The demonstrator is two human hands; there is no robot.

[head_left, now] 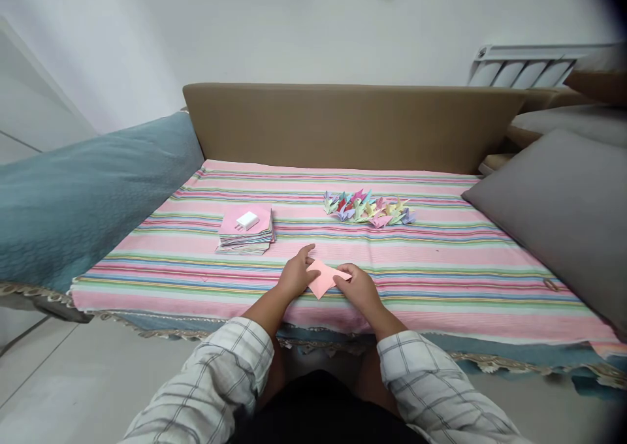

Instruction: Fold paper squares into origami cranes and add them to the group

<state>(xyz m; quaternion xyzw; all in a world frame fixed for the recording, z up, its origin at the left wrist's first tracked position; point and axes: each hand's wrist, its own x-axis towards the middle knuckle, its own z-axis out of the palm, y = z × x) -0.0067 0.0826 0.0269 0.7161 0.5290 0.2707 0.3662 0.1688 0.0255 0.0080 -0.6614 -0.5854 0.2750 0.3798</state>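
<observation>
A partly folded sheet of pink origami paper point(321, 281) is held between my two hands, just above the striped cloth near its front edge. My left hand point(295, 274) pinches the paper's left side with the thumb on top, while its index finger sticks out forward. On the other side, my right hand point(360, 287) grips the narrow right point of the paper between thumb and fingers. Beyond my hands lies a group of folded paper cranes point(367, 209) in many colours. To the left sits a stack of square paper point(245, 235) with a white charger plug point(247, 221) on top.
A striped cloth point(441, 254) covers the sofa seat, with a brown backrest point(343, 127) behind. Grey cushions point(558, 215) fill the right end, and a blue-covered armrest point(108, 196) stands left. A small brown object point(550, 285) lies near the cushion.
</observation>
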